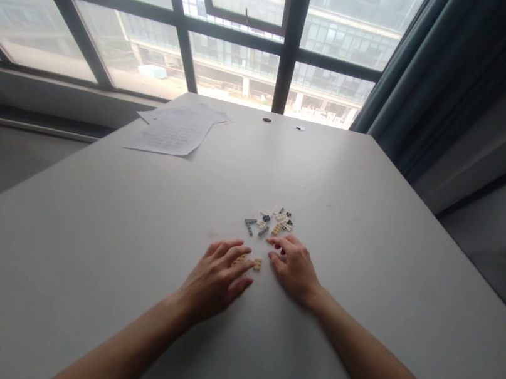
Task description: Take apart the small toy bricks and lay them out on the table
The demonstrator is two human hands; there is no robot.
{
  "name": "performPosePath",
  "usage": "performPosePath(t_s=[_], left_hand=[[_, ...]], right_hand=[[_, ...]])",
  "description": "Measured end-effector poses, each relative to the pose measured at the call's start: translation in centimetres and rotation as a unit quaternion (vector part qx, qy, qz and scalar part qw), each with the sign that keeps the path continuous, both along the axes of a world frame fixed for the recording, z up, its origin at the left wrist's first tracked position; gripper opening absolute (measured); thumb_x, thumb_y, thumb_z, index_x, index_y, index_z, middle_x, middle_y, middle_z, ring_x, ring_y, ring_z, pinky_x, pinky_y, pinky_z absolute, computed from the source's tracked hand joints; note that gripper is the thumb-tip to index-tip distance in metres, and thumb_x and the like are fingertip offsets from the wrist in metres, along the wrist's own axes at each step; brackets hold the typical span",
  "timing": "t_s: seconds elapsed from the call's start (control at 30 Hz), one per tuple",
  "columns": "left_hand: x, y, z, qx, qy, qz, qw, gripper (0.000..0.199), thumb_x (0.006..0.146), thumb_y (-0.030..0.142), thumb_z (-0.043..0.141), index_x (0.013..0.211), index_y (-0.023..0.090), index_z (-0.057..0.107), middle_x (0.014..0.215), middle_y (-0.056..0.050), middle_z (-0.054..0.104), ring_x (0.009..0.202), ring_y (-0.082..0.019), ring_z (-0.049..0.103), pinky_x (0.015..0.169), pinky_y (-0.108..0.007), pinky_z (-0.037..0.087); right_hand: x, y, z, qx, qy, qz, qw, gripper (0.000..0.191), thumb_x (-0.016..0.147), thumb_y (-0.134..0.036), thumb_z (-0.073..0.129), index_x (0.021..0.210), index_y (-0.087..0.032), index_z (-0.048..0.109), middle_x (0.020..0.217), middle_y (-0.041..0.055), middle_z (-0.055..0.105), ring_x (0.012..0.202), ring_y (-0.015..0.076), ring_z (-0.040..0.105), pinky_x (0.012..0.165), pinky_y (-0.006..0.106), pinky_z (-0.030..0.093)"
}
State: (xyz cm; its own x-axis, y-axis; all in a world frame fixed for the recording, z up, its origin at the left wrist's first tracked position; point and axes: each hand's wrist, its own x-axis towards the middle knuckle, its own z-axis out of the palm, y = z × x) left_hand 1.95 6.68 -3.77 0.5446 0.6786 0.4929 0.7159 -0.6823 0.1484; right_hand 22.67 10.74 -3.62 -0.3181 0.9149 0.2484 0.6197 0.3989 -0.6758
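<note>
My left hand (222, 275) hovers low over the table with its fingers apart, partly covering a tan brick (241, 260). Just past its index fingertip lies a second small tan brick (257, 264). To the right, my right hand (293, 264) has its thumb and fingers spread, the fingertips near the front of a small heap of toy bricks. In that heap are a tan brick (277, 228), grey bricks (263, 230), white pieces (282, 217) and a dark piece (266, 218). A grey hinged or V-shaped pair of strips (250, 224) lies at its left.
Printed paper sheets (176, 133) lie at the far left of the white table (84, 240). Two round cable holes (267, 120) sit near the far edge. Behind are large windows, with a dark curtain (416, 81) on the right.
</note>
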Motion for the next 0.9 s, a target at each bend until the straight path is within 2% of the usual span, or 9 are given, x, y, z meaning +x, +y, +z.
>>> performPosePath(t_s=[0.2,0.33,0.43,0.53,0.6,0.7,0.8,0.9], left_hand=[[0.1,0.1,0.2,0.017,-0.041,0.013,0.999,0.014,0.085,0.024,0.059,0.096,0.021,0.066,0.106,-0.008,0.065,0.108,-0.025,0.055,0.09,-0.042,0.043],[0.1,0.1,0.1,0.033,-0.058,0.005,0.998,0.012,0.085,0.022,0.058,0.095,0.021,0.065,0.104,-0.007,0.066,0.106,-0.023,0.056,0.09,-0.04,0.043],[0.2,0.1,0.1,0.054,-0.078,-0.006,0.995,0.013,0.084,0.02,0.06,0.096,0.021,0.064,0.1,-0.007,0.067,0.102,-0.022,0.057,0.089,-0.038,0.043],[0.3,-0.1,0.2,0.081,-0.102,-0.018,0.991,0.021,0.082,0.018,0.063,0.103,0.021,0.062,0.098,-0.006,0.068,0.098,-0.021,0.058,0.086,-0.036,0.044],[0.4,-0.3,0.2,0.091,-0.116,-0.025,0.989,0.027,0.082,0.017,0.065,0.108,0.021,0.061,0.098,-0.006,0.069,0.097,-0.02,0.059,0.085,-0.034,0.044],[0.5,-0.4,0.2,0.101,-0.127,-0.044,0.986,0.031,0.081,0.015,0.066,0.11,0.022,0.06,0.095,-0.004,0.069,0.096,-0.018,0.06,0.085,-0.032,0.044],[0.4,-0.5,0.3,0.11,-0.126,-0.06,0.984,0.031,0.082,0.013,0.064,0.111,0.023,0.061,0.092,-0.002,0.07,0.096,-0.017,0.06,0.084,-0.032,0.044],[0.4,-0.4,0.3,0.117,-0.124,-0.065,0.983,0.028,0.082,0.014,0.064,0.108,0.024,0.062,0.09,-0.002,0.07,0.095,-0.018,0.06,0.083,-0.033,0.044]], right_hand=[[-0.7,1.5,-0.7,0.048,-0.095,-0.041,0.993,0.011,0.086,-0.015,0.056,0.091,-0.018,0.066,0.09,0.0072,0.062,0.085,0.0197,0.057,0.081,0.032,0.045],[-0.7,1.5,-0.7,0.053,-0.114,-0.048,0.991,0.01,0.088,-0.015,0.053,0.085,-0.017,0.063,0.088,0.0092,0.061,0.083,0.0219,0.056,0.077,0.034,0.044],[-0.3,0.6,0.1,0.02,-0.059,-0.038,0.997,0.01,0.088,-0.014,0.052,0.083,-0.017,0.061,0.088,0.0086,0.062,0.083,0.0214,0.055,0.078,0.035,0.043],[0.1,-1.0,1.1,-0.077,0.066,-0.021,0.995,0.009,0.088,-0.019,0.052,0.082,-0.018,0.059,0.081,0.0037,0.062,0.075,0.0171,0.055,0.073,0.031,0.043],[0.0,-2.2,1.5,-0.164,0.166,0.009,0.972,0.011,0.087,-0.025,0.054,0.082,-0.018,0.059,0.075,0.0011,0.061,0.068,0.0145,0.054,0.066,0.028,0.043],[-0.5,-3.8,1.5,-0.27,0.297,0.052,0.915,0.017,0.085,-0.033,0.058,0.08,-0.016,0.06,0.069,0.0,0.06,0.061,0.012,0.051,0.06,0.026,0.042],[-1.1,-4.6,1.1,-0.315,0.375,0.057,0.87,0.022,0.082,-0.037,0.063,0.08,-0.015,0.061,0.066,-0.0002,0.061,0.057,0.0106,0.051,0.058,0.025,0.041],[-1.4,-4.7,0.6,-0.326,0.414,0.043,0.849,0.024,0.078,-0.037,0.068,0.081,-0.015,0.061,0.063,-0.0006,0.062,0.056,0.0101,0.052,0.056,0.024,0.041]])
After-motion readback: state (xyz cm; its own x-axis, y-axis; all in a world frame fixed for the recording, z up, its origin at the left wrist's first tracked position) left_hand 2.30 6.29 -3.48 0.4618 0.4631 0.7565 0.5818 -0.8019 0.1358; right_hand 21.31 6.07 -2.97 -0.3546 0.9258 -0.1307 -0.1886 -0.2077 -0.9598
